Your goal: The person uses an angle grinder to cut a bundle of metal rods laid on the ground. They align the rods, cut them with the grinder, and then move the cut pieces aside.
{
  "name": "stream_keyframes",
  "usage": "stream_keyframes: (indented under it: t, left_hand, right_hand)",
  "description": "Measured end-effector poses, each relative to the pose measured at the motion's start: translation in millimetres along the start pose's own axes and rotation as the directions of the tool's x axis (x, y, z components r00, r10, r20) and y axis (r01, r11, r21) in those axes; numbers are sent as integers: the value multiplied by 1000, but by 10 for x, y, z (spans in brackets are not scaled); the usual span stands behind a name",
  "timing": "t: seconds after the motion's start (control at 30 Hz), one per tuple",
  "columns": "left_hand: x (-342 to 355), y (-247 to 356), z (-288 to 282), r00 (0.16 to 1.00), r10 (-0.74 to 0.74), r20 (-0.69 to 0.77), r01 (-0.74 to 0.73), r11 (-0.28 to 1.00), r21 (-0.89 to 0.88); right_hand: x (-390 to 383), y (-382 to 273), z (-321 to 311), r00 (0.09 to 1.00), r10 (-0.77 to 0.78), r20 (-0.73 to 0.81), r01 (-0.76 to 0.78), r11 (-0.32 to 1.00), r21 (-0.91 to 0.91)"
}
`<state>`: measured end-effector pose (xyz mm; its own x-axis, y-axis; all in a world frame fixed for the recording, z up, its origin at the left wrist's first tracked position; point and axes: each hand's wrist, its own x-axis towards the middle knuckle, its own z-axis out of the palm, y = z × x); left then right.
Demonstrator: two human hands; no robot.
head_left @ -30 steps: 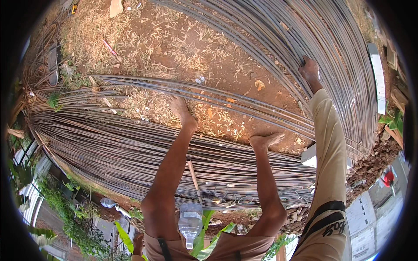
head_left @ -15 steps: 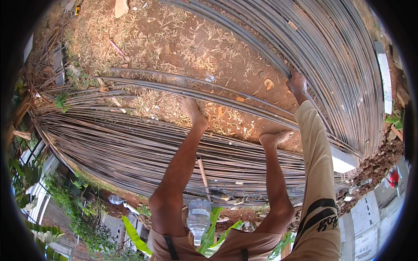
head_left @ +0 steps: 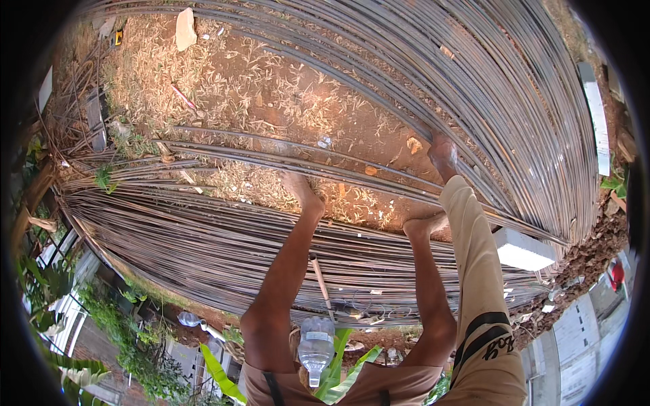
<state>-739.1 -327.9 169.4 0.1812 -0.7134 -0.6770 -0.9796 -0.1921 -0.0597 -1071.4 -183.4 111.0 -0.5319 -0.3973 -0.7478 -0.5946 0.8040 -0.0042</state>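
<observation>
Big rod pile [head_left: 514,122]: covers the ground's [head_left: 284,88] far right corner.
Near rod pile [head_left: 189,230]: lies along the ground's near edge.
Loose rods [head_left: 257,158]: stretch between both piles.
Right hand [head_left: 443,154]: fingers closed around rods at the big pile's inner edge.

Grey-brown rods [head_left: 514,122], black-striped tan sleeve [head_left: 472,250], white block [head_left: 523,252]

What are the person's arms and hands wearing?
The right hand is bare, with no glove. A long, loose beige sleeve covers that arm, with black bands and a dark, letter-like marking higher up. The left hand and arm aren't in view.
</observation>
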Motion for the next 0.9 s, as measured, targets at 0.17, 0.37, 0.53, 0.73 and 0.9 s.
stream_keyframes:
  t: [0.17,0.37,0.53,0.73,0.9]
  left_hand:
    - [444,-392,370,998,39,-42,-41,998,-40]
    - [439,-365,-89,987,52,153,-88,966,241]
    - [-872,-1508,-1361,947,127,295,60,833,-550]
    - [-1978,-3391,-2990,778,-152,609,577,557,-597]
    - [-2037,-3532,-3448,794,-140,591,551,577,-603]
  right_hand:
    - [-512,-5,448,962,-193,-192,183,981,-70]
    - [-2355,-449,-813,980,-192,-42,194,907,374]
    - [-3357,393,-1429,995,-35,94,-17,865,501]
    - [-4422,789,-1872,909,340,243,-302,131,944]
    - [-5102,156,-1433,906,177,384,-407,116,906]
